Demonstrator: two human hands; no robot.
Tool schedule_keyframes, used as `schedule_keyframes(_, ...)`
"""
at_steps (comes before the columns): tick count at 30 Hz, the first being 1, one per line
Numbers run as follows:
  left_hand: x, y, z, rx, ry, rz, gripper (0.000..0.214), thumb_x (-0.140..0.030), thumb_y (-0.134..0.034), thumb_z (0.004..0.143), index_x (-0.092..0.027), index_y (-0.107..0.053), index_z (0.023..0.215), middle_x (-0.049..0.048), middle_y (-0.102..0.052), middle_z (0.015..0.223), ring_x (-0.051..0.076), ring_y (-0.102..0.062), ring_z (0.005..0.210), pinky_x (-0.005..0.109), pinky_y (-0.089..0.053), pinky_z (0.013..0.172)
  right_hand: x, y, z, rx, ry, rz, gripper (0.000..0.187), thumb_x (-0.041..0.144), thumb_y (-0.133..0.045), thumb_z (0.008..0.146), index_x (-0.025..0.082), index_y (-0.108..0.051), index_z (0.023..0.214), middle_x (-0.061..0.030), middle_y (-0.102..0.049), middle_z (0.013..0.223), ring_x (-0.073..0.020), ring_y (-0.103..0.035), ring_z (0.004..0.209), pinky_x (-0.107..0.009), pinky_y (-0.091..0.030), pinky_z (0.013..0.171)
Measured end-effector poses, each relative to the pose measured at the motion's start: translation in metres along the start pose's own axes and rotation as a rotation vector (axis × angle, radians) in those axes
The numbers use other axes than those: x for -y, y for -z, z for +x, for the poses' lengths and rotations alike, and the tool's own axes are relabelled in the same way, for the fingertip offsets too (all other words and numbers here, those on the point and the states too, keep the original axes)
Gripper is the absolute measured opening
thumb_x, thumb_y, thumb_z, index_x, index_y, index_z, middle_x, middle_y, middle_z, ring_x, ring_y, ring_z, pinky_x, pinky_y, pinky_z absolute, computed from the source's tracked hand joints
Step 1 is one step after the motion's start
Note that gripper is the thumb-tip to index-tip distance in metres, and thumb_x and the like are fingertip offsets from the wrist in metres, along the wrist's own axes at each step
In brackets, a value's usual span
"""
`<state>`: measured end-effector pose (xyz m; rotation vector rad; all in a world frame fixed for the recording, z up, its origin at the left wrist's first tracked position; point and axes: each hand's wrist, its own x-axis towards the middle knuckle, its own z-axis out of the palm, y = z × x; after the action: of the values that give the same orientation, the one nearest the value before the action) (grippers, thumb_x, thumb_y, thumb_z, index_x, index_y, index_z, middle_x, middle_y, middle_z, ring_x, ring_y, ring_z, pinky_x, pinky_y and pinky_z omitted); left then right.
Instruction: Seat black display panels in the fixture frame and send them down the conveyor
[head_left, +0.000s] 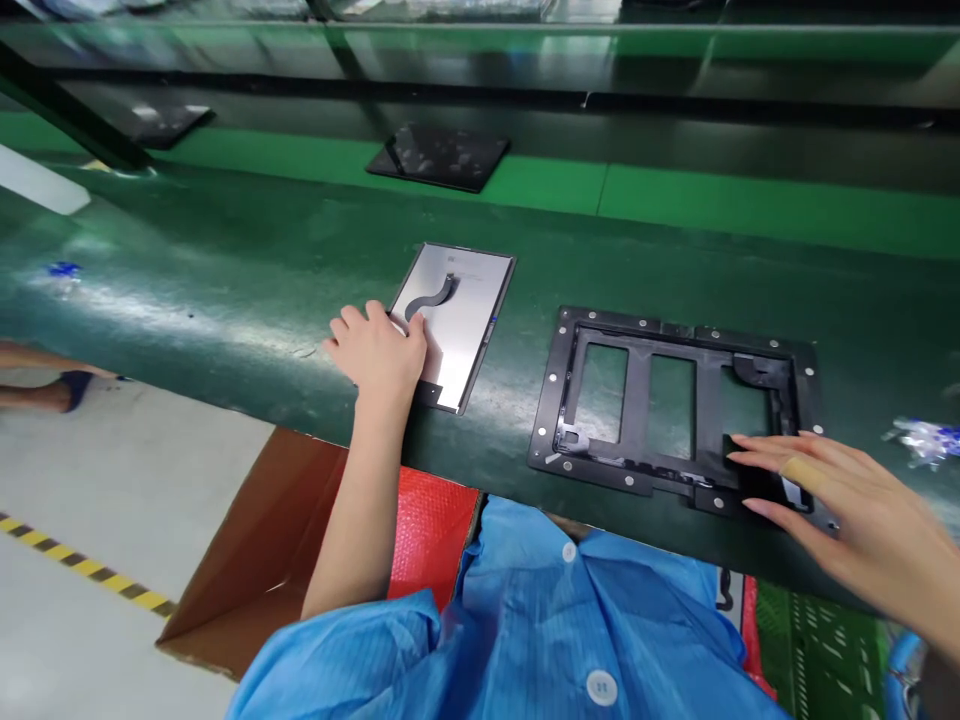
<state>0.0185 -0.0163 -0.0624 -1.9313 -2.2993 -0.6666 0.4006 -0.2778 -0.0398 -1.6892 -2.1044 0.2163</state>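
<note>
Green belt (225, 270), hands flat on parts.

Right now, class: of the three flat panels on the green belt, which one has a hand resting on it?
The silver panel with the curved grey cable, under the left hand; both dark panels lie untouched farther back.

left hand (381, 352) hides the silver panel's (457, 320) near corner.

**Panel and frame: condition on the tabletop**

Silver rectangular panel (457, 320): lies flat, angled, a dark curved ribbon cable on its upper face; near corner under the left hand (379, 350). Black frame (667, 400): flat, three open windows, studded rim; right hand (825, 500) touches its near right corner.
</note>
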Motion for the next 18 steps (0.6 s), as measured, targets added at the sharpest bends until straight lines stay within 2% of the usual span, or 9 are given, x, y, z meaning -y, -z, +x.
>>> schedule_keyframes(3, 0.002, -0.007, 0.002, 0.0, -0.018, -0.011, 0.044, -0.054, -0.056, 0.087, -0.016, -0.057, 0.108, 0.0213, -0.057, 0.114, 0.045, -0.049, 0.116, 0.061, -0.034, 0.1, 0.002, 0.002, 0.001, -0.009, -0.02, 0.026, 0.032, 0.051, -0.047, 0.099, 0.037, -0.062, 0.124, 0.0004, -0.067, 0.122, -0.0289, -0.066, 0.105, -0.053, -0.049, 0.093)
schedule_keyframes(5, 0.001, -0.008, 0.003, -0.013, -0.016, -0.006, 0.043, -0.054, -0.055, 0.087, -0.016, -0.056, 0.106, 0.0215, -0.058, 0.115, 0.044, -0.051, 0.115, 0.061, -0.034, 0.1, 0.005, 0.003, 0.002, -0.066, -0.063, 0.059, 0.029, 0.049, -0.049, 0.099, 0.035, -0.064, 0.119, 0.0002, -0.068, 0.121, -0.0282, -0.066, 0.106, -0.051, -0.049, 0.095)
schedule_keyframes(9, -0.008, 0.0, 0.01, 0.018, 0.098, -0.009, 0.043, -0.055, -0.057, 0.086, -0.014, -0.056, 0.098, 0.0246, -0.062, 0.112, 0.044, -0.054, 0.115, 0.061, -0.033, 0.102, 0.012, 0.005, 0.002, -0.273, -0.234, 0.16, 0.017, 0.039, -0.057, 0.097, 0.03, -0.069, 0.105, 0.0, -0.071, 0.114, -0.024, -0.067, 0.104, -0.04, -0.052, 0.092)
schedule_keyframes(12, -0.014, 0.012, 0.019, 0.121, 0.198, -0.122, 0.04, -0.055, -0.062, 0.084, -0.016, -0.056, 0.082, 0.0185, -0.066, 0.1, 0.04, -0.056, 0.113, 0.059, -0.033, 0.105, 0.014, 0.003, -0.001, -0.48, -0.439, 0.224, 0.015, 0.037, -0.062, 0.095, 0.028, -0.073, 0.099, -0.001, -0.072, 0.107, -0.0242, -0.068, 0.101, -0.04, -0.052, 0.093)
schedule_keyframes(15, -0.014, 0.029, 0.026, 0.234, 0.236, -0.274, 0.043, -0.055, -0.07, 0.076, -0.018, -0.051, 0.066, 0.0044, -0.059, 0.068, 0.026, -0.061, 0.083, 0.052, -0.046, 0.096, 0.013, -0.001, -0.001, -0.667, -0.586, 0.359, 0.015, 0.037, -0.07, 0.088, 0.025, -0.075, 0.095, -0.0043, -0.073, 0.1, -0.0268, -0.069, 0.096, -0.045, -0.052, 0.094)
schedule_keyframes(18, -0.005, 0.053, 0.028, 0.293, 0.301, -0.407, 0.047, -0.06, -0.073, 0.069, -0.019, -0.049, 0.066, -0.006, -0.044, 0.05, 0.012, -0.046, 0.054, 0.049, -0.054, 0.078, 0.01, -0.004, 0.003, -0.82, -0.625, 0.519, 0.014, 0.033, -0.075, 0.081, 0.02, -0.073, 0.085, -0.007, -0.074, 0.094, -0.0262, -0.07, 0.087, -0.043, -0.054, 0.087)
